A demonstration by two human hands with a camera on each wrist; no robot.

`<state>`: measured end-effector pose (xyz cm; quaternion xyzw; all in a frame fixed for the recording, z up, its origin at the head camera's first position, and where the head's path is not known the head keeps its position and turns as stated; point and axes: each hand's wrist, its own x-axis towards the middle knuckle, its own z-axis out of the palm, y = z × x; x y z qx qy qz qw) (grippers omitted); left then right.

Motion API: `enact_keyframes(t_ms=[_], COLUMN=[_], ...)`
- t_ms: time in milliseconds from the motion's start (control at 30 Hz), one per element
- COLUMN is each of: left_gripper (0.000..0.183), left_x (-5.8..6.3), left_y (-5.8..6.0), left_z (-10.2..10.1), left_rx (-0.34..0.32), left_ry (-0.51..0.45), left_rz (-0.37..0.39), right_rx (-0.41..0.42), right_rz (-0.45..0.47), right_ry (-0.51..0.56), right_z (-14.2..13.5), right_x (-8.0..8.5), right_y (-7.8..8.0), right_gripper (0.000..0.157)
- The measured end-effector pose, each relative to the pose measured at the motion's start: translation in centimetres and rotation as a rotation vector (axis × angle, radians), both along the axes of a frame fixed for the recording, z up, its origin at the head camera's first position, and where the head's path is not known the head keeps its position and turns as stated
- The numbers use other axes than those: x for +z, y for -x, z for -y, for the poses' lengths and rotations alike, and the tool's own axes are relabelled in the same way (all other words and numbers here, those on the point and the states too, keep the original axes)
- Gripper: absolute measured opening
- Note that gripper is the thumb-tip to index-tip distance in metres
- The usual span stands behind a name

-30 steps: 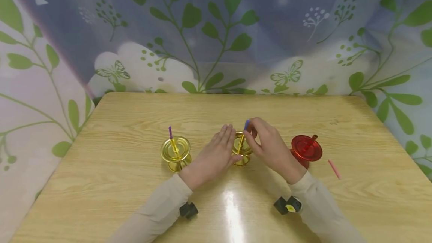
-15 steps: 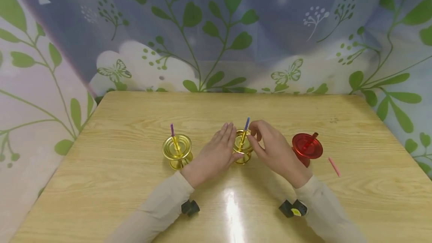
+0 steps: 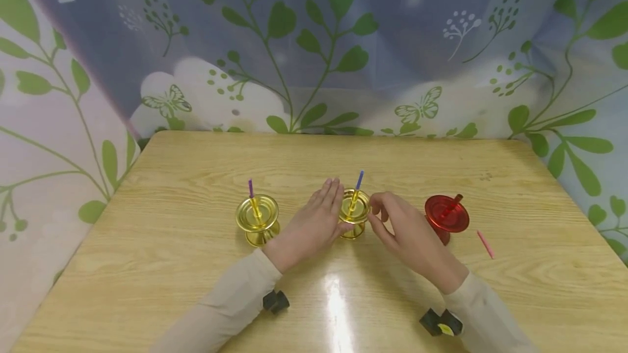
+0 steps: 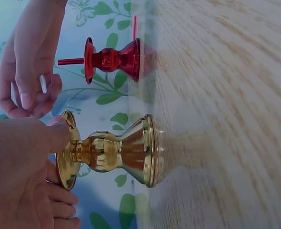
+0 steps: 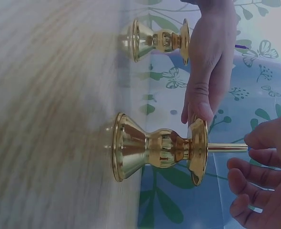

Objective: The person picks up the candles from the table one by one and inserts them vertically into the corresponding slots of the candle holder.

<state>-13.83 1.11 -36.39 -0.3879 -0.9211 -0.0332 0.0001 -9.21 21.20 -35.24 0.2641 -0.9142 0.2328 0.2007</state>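
Note:
A gold candlestick [image 3: 362, 212] stands upright mid-table with a slim blue candle [image 3: 360, 180] in its tube. My left hand [image 3: 310, 229] holds its dish from the left, thumb at the near rim and straight fingers along the far side. Just right of the dish is my right hand [image 3: 411, 238], fingers loosely bent and holding nothing. In the right wrist view the right fingertips [image 5: 257, 138] overlap the candle's end, hiding most of it. Further left, a second gold candlestick [image 3: 267, 215] carries a purple candle [image 3: 251, 187].
A red candlestick [image 3: 448, 217] with a bare tube stands right of my right hand. Beside it a pink candle [image 3: 485, 244] lies on the wooden table [image 3: 196, 168]. A leaf-patterned curtain [image 3: 314, 91] hangs behind the table's back edge.
My right hand has let go of the blue candle and moved down and right, away from it. The candle stays standing in the tube. My left hand keeps its place at the dish.

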Motion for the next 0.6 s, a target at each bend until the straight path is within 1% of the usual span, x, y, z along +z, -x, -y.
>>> enact_keyframes(t_ms=[200, 400, 600], left_gripper=[0.075, 0.075, 0.074], left_x=[0.1, 0.0, 0.5], left_y=[0.0, 0.1, -0.6], left_z=[0.0, 0.2, 0.0], left_rx=[0.000, -0.004, 0.022], left_ry=[0.005, 0.018, 0.046], left_rz=[0.003, 0.009, 0.008], right_rx=[0.017, -0.011, 0.001], right_rz=[-0.027, -0.007, -0.031], right_ry=[-0.013, -0.035, -0.053], right_z=[-0.5, -1.2, -2.8], right_x=[-0.4, -0.9, -1.9], right_y=[-0.8, -2.1, -3.1], right_gripper=[0.024, 0.023, 0.013])
